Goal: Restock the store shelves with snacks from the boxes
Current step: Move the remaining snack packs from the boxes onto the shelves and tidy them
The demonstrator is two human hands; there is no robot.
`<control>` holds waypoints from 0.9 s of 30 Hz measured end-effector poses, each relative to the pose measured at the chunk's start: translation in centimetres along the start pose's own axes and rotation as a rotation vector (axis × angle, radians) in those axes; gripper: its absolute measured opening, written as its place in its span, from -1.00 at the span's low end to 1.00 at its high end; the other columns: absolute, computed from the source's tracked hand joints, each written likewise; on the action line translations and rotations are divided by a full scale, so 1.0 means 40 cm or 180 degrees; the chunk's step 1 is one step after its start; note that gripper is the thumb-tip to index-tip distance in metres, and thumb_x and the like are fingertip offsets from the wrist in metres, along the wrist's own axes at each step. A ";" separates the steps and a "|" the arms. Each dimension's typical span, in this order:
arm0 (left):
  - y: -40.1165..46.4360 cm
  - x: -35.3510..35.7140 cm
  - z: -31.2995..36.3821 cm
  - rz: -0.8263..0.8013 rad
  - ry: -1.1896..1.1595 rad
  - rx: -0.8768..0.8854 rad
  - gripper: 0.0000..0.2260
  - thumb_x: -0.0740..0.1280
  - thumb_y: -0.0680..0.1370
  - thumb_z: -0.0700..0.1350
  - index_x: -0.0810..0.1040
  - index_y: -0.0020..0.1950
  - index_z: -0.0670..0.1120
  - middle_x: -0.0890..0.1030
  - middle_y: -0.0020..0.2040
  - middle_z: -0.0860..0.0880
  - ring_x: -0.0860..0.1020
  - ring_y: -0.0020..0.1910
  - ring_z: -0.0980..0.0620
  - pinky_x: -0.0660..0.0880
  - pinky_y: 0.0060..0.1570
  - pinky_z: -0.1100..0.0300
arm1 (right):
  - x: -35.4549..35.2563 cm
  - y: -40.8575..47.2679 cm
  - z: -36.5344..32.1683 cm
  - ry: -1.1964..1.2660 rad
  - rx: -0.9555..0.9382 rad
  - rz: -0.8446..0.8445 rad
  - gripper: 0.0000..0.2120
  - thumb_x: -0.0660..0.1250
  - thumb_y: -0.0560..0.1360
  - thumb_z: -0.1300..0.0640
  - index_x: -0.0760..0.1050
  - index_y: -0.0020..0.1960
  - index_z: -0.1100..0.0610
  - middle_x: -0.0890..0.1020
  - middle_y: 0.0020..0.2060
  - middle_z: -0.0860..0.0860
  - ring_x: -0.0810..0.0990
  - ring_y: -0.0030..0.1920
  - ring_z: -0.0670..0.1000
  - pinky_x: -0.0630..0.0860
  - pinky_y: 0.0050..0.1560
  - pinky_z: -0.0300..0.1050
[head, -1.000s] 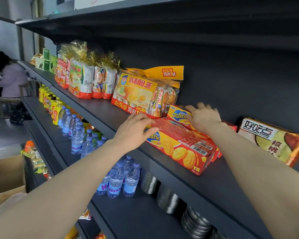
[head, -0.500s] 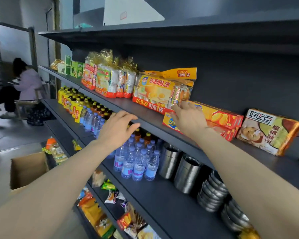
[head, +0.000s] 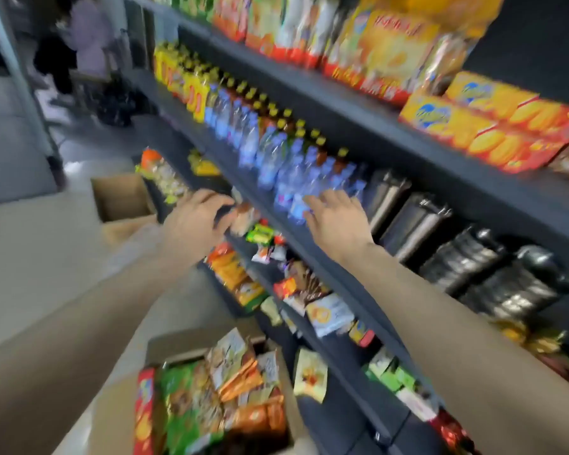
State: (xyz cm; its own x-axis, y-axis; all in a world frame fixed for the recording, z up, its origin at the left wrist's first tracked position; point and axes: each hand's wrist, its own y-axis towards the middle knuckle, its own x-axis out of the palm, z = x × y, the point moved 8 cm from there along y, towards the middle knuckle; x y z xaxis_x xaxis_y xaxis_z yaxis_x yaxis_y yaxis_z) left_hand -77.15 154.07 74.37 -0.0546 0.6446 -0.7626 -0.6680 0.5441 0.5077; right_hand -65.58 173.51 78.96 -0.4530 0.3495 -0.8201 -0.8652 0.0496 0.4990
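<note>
Hands (head: 266,221) empty, over snack box (head: 211,399)

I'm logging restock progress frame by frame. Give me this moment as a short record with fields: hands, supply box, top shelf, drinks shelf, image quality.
left hand: empty, fingers curled, in the air before the shelves
right hand: empty, fingers spread, in front of the water bottles
supply box: open cardboard box on the floor, full of snack packs
second box: further along the floor, contents not visible
top shelf: two orange cracker boxes stacked beside a large yellow snack bag
drinks shelf: bottles, then metal containers
image quality: motion blur, labels unreadable
</note>
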 end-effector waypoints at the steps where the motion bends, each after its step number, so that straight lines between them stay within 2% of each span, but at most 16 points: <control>1: -0.049 0.022 -0.041 -0.0078 0.0030 -0.0100 -0.57 0.15 0.56 0.14 0.65 0.13 -0.10 0.63 0.04 -0.17 0.60 -0.03 -0.26 0.53 0.03 -0.07 | 0.052 -0.025 -0.046 0.0064 -0.0040 -0.0138 -0.67 0.15 0.50 0.00 0.62 0.06 0.11 0.60 -0.16 0.15 0.59 -0.13 0.24 0.50 -0.17 0.05; 3: -0.157 0.079 -0.137 -0.0364 0.0086 -0.0474 -0.55 0.12 0.57 0.15 0.64 0.16 -0.10 0.63 0.09 -0.19 0.59 0.06 -0.27 0.52 0.07 -0.07 | 0.167 -0.081 -0.141 0.0226 -0.0138 -0.0503 -0.74 0.23 0.50 0.04 0.60 0.07 0.11 0.60 -0.11 0.16 0.59 -0.09 0.25 0.50 -0.13 0.08; 7: -0.375 0.174 -0.306 -0.0596 0.0093 -0.1359 -0.72 0.29 0.62 0.04 0.61 0.26 -0.04 0.58 0.22 -0.16 0.51 0.19 -0.27 0.46 0.14 -0.08 | 0.346 -0.199 -0.302 0.0440 -0.0471 -0.0876 -0.72 0.16 0.57 0.03 0.57 0.12 0.11 0.60 -0.06 0.13 0.57 -0.08 0.24 0.48 -0.15 0.09; 12: -0.660 0.326 -0.461 -0.1263 0.0097 -0.2177 -0.64 0.22 0.64 0.07 0.46 0.41 0.01 0.48 0.36 -0.10 0.43 0.30 -0.20 0.41 0.26 -0.07 | 0.559 -0.352 -0.469 0.0933 -0.0624 -0.1356 -0.74 0.23 0.59 0.06 0.57 0.20 0.13 0.61 -0.06 0.14 0.58 -0.05 0.22 0.53 -0.15 0.08; 17: -0.911 0.494 -0.550 -0.1699 0.0114 -0.2644 -0.59 0.25 0.63 0.09 0.39 0.46 0.02 0.47 0.38 -0.08 0.45 0.29 -0.16 0.46 0.23 -0.07 | 0.777 -0.515 -0.606 0.1151 -0.0676 -0.1765 -0.76 0.38 0.54 0.14 0.58 0.18 0.14 0.62 -0.07 0.17 0.60 -0.09 0.24 0.53 -0.16 0.10; 22: -1.069 0.668 -0.607 -0.1977 -0.0027 -0.3052 -0.52 0.33 0.61 -0.01 0.32 0.51 -0.01 0.42 0.42 -0.12 0.42 0.34 -0.18 0.39 0.27 -0.05 | 0.971 -0.662 -0.707 0.1275 -0.0673 -0.2227 -0.70 0.29 0.59 0.09 0.53 0.29 0.14 0.61 0.09 0.19 0.59 0.06 0.23 0.55 -0.03 0.10; 27: -1.154 0.806 -0.679 -0.2073 0.0056 -0.3161 -0.44 0.40 0.56 -0.05 0.29 0.53 -0.03 0.39 0.42 -0.16 0.41 0.33 -0.21 0.44 0.21 -0.10 | 1.124 -0.767 -0.772 0.1308 -0.0669 -0.2570 -0.67 0.28 0.60 0.08 0.49 0.34 0.14 0.58 0.13 0.19 0.55 0.12 0.22 0.54 0.07 0.14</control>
State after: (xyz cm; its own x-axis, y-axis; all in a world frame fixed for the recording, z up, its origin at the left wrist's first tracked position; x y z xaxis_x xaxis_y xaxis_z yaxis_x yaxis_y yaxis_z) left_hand -68.22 135.13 15.46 0.5034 0.3890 -0.7715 -0.8565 0.1070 -0.5049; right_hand -66.04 158.81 18.14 0.2974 -0.0779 -0.9516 -0.9544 -0.0509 -0.2941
